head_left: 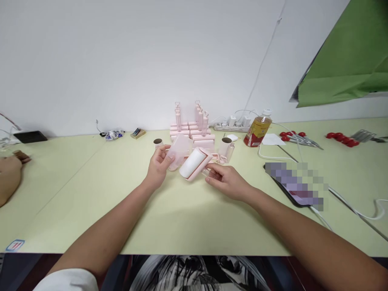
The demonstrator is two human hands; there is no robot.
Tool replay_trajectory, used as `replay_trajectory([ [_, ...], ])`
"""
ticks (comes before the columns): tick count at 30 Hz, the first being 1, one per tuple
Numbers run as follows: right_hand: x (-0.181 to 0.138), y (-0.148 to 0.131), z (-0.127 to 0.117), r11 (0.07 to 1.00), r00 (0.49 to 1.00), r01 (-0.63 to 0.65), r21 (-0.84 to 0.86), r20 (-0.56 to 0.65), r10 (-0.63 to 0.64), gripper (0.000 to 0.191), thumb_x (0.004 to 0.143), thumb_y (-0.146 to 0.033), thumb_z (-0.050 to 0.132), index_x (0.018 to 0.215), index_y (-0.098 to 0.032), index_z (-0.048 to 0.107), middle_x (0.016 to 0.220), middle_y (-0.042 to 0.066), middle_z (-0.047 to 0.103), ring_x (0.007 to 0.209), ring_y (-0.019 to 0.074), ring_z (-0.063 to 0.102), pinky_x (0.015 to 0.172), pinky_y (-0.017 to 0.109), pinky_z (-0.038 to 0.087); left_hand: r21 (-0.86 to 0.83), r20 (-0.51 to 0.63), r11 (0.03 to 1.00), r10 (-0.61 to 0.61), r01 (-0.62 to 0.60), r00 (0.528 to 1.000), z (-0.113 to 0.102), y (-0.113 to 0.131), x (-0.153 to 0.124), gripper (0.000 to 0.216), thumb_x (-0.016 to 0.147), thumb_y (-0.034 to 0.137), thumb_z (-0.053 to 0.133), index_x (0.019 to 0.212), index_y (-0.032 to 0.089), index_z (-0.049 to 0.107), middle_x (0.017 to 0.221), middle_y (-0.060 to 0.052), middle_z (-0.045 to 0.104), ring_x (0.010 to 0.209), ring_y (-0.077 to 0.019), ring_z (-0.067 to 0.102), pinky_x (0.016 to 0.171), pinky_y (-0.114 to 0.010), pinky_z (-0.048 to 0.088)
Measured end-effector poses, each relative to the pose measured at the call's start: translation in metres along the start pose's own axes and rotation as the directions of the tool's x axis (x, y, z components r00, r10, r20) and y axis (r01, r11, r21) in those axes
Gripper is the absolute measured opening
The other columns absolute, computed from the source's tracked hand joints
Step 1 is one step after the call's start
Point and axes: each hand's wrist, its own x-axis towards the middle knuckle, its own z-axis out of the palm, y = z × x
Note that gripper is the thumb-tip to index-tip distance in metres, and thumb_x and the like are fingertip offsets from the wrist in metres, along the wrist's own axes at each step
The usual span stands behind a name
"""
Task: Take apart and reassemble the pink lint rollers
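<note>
My right hand (226,180) is closed on the short clear handle of a lint roller (194,163), a white sticky roll in a pale pink frame, tilted above the table. My left hand (159,165) pinches a translucent pink lint roller cover (181,148) between thumb and fingers. The cover is close beside the roll; whether they touch I cannot tell. Behind them lie stacked pink lint roller parts (203,138), with several upright pink handles (178,121) standing on top. A cardboard-cored roll (224,146) stands just beyond my right hand, and another roll (158,142) beyond my left.
To the right are a drink bottle (258,128), a power strip (232,127), a phone (294,188) with its cable, and red-handled metal tools (300,138). Coiled cable (112,135) and a small box (138,133) lie at the back left. Another person's hand (10,178) rests at the left edge.
</note>
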Motion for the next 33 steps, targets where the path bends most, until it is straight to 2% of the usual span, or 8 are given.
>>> replay_trajectory([
  [3,0.000,-0.001,0.001,1.000,1.000,-0.008,0.010,0.000,0.008,0.038,0.087,-0.031,0.054,0.122,-0.018,0.060,0.071,-0.001,0.057,0.058,0.0119,0.048,0.056,0.025,0.035,0.024,0.042,1.000,0.018,-0.019,0.999,0.004,-0.003,-0.005,0.046,0.074,0.041,0.073,0.110,0.023,0.054,0.092,-0.003,0.062,0.082,-0.0163,0.058,0.068,-0.027,0.045],
  [14,0.000,-0.003,0.005,1.000,1.000,0.011,0.000,0.003,-0.011,0.041,0.087,-0.032,0.055,0.125,-0.017,0.060,0.071,0.000,0.059,0.058,0.0122,0.048,0.056,0.024,0.035,0.141,0.220,0.984,0.072,-0.105,0.973,0.007,-0.010,-0.012,0.044,0.080,0.040,0.069,0.118,0.020,0.059,0.121,-0.010,0.062,0.110,-0.0240,0.057,0.094,-0.038,0.045],
  [20,0.000,-0.002,0.006,0.999,1.000,0.011,0.050,0.005,-0.011,0.039,0.088,-0.032,0.055,0.123,-0.018,0.062,0.066,-0.002,0.055,0.057,0.0124,0.047,0.055,0.025,0.034,0.405,0.273,0.903,0.027,-0.141,0.962,0.014,-0.001,-0.022,0.055,0.080,0.045,0.068,0.128,0.021,0.057,0.125,-0.011,0.062,0.113,-0.0277,0.056,0.097,-0.042,0.044],
  [23,0.001,0.000,0.010,0.990,0.999,-0.041,0.134,-0.023,0.044,0.039,0.085,-0.033,0.059,0.120,-0.018,0.064,0.064,-0.003,0.052,0.056,0.0118,0.046,0.054,0.024,0.034,0.524,0.350,0.810,0.077,-0.263,0.934,0.014,0.002,-0.023,0.063,0.083,0.048,0.063,0.138,0.023,0.047,0.135,-0.012,0.053,0.122,-0.0290,0.049,0.102,-0.044,0.041],
  [26,0.001,-0.001,0.015,0.910,0.973,-0.223,0.350,0.016,0.232,0.044,0.081,-0.039,0.064,0.120,-0.017,0.062,0.065,-0.003,0.056,0.050,0.0110,0.047,0.046,0.024,0.035,0.661,0.411,0.609,0.194,-0.438,0.890,0.016,0.005,-0.027,0.084,0.077,0.051,0.068,0.147,0.023,0.029,0.146,-0.017,0.036,0.132,-0.0330,0.037,0.106,-0.049,0.036],
  [28,0.002,-0.004,0.015,0.795,0.934,-0.347,0.497,0.112,0.338,0.043,0.079,-0.044,0.066,0.112,-0.017,0.063,0.068,-0.001,0.061,0.045,0.0102,0.049,0.041,0.023,0.036,0.713,0.495,0.428,0.254,-0.555,0.831,0.020,0.008,-0.032,0.082,0.076,0.046,0.070,0.146,0.026,0.032,0.148,-0.017,0.031,0.133,-0.0358,0.034,0.106,-0.054,0.032],
  [30,0.001,-0.008,0.013,0.693,0.911,-0.408,0.595,0.211,0.354,0.039,0.077,-0.049,0.068,0.098,-0.016,0.063,0.072,0.001,0.066,0.042,0.0096,0.051,0.038,0.022,0.037,0.721,0.570,0.289,0.269,-0.630,0.776,0.025,0.011,-0.037,0.069,0.078,0.035,0.069,0.140,0.028,0.040,0.147,-0.015,0.032,0.131,-0.0369,0.035,0.105,-0.056,0.030],
  [33,0.000,-0.011,0.010,0.592,0.908,-0.419,0.689,0.302,0.291,0.041,0.077,-0.055,0.066,0.088,-0.015,0.061,0.072,0.004,0.068,0.041,0.0098,0.052,0.036,0.022,0.039,0.731,0.564,0.263,0.286,-0.630,0.774,0.031,0.014,-0.041,0.058,0.082,0.020,0.062,0.137,0.027,0.044,0.145,-0.014,0.035,0.129,-0.0345,0.037,0.102,-0.052,0.036],
])
